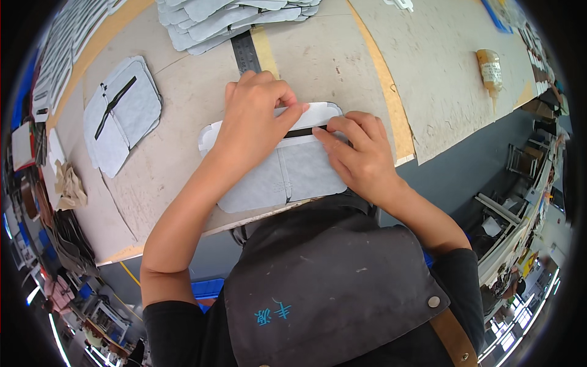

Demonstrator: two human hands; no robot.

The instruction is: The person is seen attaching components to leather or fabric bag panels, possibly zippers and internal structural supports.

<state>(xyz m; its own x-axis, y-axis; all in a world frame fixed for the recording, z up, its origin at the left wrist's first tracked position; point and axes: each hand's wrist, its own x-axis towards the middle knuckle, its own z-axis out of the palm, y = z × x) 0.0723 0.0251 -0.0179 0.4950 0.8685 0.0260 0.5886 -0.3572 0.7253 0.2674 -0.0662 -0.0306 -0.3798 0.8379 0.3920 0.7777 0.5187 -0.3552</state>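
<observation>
A pale grey flat panel (254, 180) with rounded corners and a seam down its middle lies at the table's near edge. Along its far side runs a white strip (321, 113), with a narrow black strip (299, 132) just nearer to me. My left hand (254, 116) reaches over the panel, thumb and forefinger pinched together at the white strip's edge. From the right, my right hand (361, 150) has its bent fingertips closed on the black strip; its palm side is hidden. Part of both strips is covered by my fingers.
A similar panel stack (125, 116) with a black strip lies at left. Beyond my hands are a pile of grey panels (208, 24) and a dark metal ruler (245, 54). A bottle (490, 70) of brownish liquid stands at far right; crumpled brown paper (70, 186) lies at the left edge.
</observation>
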